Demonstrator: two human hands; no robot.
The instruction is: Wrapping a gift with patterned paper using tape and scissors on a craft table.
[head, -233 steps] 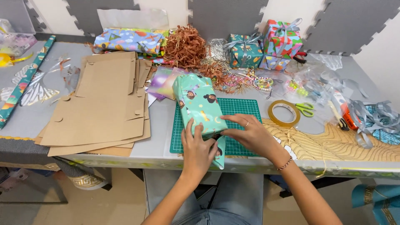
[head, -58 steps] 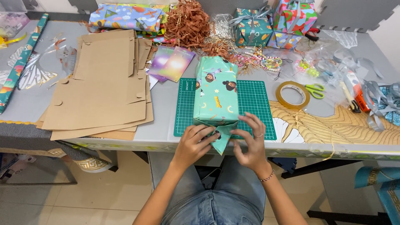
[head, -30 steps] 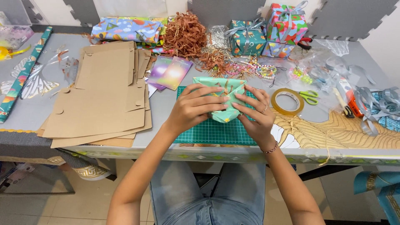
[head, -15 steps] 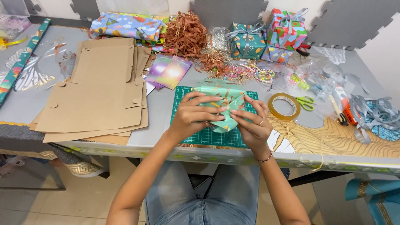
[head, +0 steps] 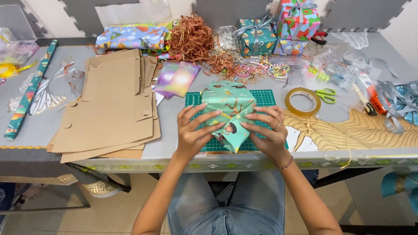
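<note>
A box wrapped in teal patterned paper (head: 227, 104) stands on the green cutting mat (head: 266, 98) near the table's front edge. Its near end shows folded paper flaps meeting in a point. My left hand (head: 194, 130) presses the left flap with spread fingers. My right hand (head: 266, 129) presses the right flap from the other side. Both hands grip the paper at the box's near end.
Flat brown cardboard sheets (head: 109, 109) lie to the left. A tape roll (head: 302, 101) and green scissors (head: 325, 93) sit right of the mat. Wrapped gift boxes (head: 278, 28), brown paper shred (head: 191, 37) and a paper roll (head: 28, 91) line the back and left.
The box was turned from lying lengthwise to its end facing me. Both hands moved onto the near end and folded the side flaps inward.
</note>
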